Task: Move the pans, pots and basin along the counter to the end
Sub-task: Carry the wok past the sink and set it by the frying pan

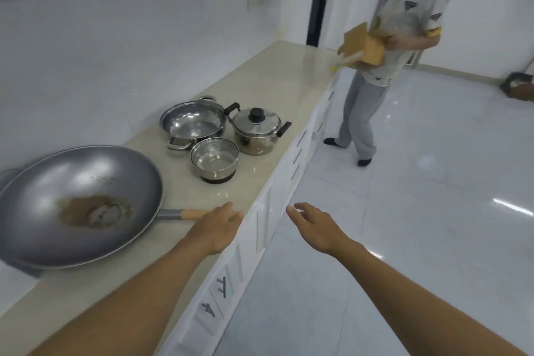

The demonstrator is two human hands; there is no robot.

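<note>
While right hand (pixel 310 224) hangs open off the counter, left hand (pixel 221 227), fingers loosely spread, overlies the wok handle (pixel 189 214), which runs crosswise.

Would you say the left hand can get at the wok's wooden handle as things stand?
Probably yes: the left hand lies open right over the wooden handle of the wok, with nothing between them.

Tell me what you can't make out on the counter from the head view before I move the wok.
- Left hand: covers the end of the wok handle; whether it grips is unclear.
- Wok: left rim cut off by the frame edge; a grey thing behind it is mostly hidden.
- Lidded pot: contents hidden by the lid.
- Second person's bundle: blurred.
</note>
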